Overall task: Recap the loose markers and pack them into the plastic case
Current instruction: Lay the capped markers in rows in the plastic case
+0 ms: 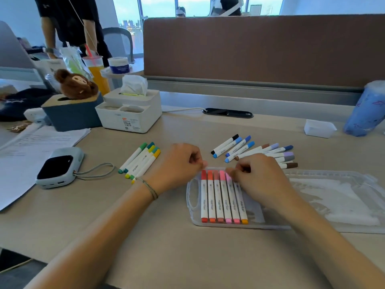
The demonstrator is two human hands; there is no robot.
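Observation:
A clear plastic case (192, 197) lies open on the desk, its lid (337, 199) folded out to the right. Several capped markers (216, 197) in red, orange and pink lie side by side in it. My left hand (179, 165) has curled fingers and pinches the case's top rim. My right hand (258, 178) curls over the cap ends of the rightmost markers in the row and hides them. Green and yellow markers (141, 159) lie loose to the left. Blue, purple, brown and black markers (256, 152) lie loose behind the case.
A grey gadget with a strap (59, 167) and papers (35, 142) lie at the left. Tissue boxes (129, 115) and a plush toy (75, 83) stand behind them. A small clear tub (318, 128) and a blue cup (366, 109) are at the right. A person (68, 21) stands at the far left.

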